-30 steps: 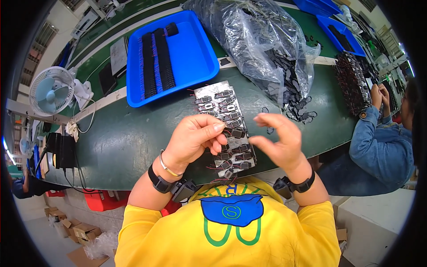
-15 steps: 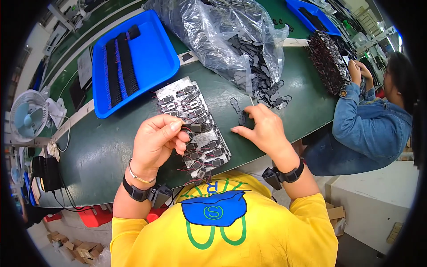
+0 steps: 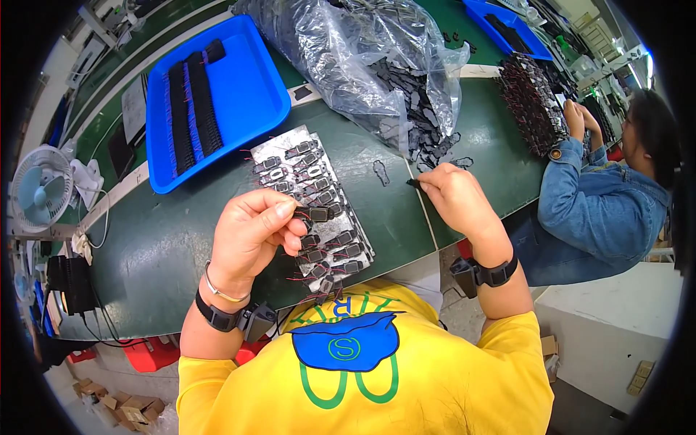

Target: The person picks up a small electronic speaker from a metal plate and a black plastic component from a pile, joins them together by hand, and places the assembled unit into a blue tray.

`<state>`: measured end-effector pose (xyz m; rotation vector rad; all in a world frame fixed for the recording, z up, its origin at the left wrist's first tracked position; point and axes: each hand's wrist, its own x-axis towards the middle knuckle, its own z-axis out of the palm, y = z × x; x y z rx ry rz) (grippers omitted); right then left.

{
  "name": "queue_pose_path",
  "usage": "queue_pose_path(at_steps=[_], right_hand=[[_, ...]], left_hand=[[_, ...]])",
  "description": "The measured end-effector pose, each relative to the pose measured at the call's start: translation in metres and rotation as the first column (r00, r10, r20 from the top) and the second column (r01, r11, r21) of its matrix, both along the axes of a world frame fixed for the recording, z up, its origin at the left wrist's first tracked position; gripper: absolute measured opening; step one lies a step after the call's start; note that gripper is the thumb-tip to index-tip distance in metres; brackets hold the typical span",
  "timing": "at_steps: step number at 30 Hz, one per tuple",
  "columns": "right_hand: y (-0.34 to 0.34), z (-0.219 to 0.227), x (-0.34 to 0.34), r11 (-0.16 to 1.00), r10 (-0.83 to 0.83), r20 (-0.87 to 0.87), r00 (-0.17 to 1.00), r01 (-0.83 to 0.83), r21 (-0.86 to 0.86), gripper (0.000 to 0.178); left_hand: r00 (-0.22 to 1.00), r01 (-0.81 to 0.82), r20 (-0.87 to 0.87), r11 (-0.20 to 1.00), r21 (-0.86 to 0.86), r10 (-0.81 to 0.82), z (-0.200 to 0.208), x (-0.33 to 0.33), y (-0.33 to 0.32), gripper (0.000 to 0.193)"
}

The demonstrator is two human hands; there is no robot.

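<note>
Over the left edge of a metal plate [image 3: 313, 136], my left hand [image 3: 254, 230] pinches a small black rectangular part [image 3: 316, 214], which looks like a small speaker. Similar black parts with thin red wires [image 3: 346, 250] lie in rows on the plate. To the right, my right hand [image 3: 464, 201] has its fingers closed on a thin black flat piece [image 3: 413, 183], mostly covered by the fingertips. A thin outline-shaped black piece [image 3: 380, 172] lies on the green table just left of that hand. Beyond it, many flat black pieces [image 3: 428, 138] spill from a clear plastic bag [image 3: 348, 65].
A blue tray [image 3: 250, 94] with rows of black parts stands at the far left. A white fan [image 3: 45, 190] is at the left edge. On the right, a person in a denim jacket [image 3: 602, 196] works beside a stack of wired parts [image 3: 528, 105].
My right hand has moved right across the table, and its fingers have closed on the thin black flat piece. My left hand stays nearly in place, still pinching the small black part.
</note>
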<state>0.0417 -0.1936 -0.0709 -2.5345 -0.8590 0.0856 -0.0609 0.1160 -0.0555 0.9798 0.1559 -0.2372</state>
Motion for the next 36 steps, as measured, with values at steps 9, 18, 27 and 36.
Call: queue_pose_path(at_steps=[9, 18, 27, 36], right_hand=[[0.004, 0.0, -0.007, 0.992, -0.112, 0.015, 0.994, 0.113, -0.054, 0.017], [0.014, -0.006, 0.004, 0.988, -0.059, 0.141, 0.988, 0.078, -0.132, 0.022], [0.024, -0.038, -0.01, 0.987, -0.137, 0.495, 0.858, 0.078, 0.138, 0.021], [0.055, 0.028, -0.034, 0.798, 0.054, -0.174, 0.983, 0.062, 0.599, 0.028]], left_hand=[[1.0, 0.021, 0.003, 1.0, -0.011, -0.021, -0.002, 0.001, 0.0, 0.014], [1.0, -0.024, -0.013, 0.999, 0.027, 0.024, 0.002, 0.0, 0.002, 0.015], [0.998, 0.023, -0.062, 0.997, 0.07, -0.019, 0.0, 0.002, -0.002, 0.018], [0.998, 0.037, -0.06, 0.987, 0.154, -0.028, 0.0, 0.001, -0.004, 0.018]])
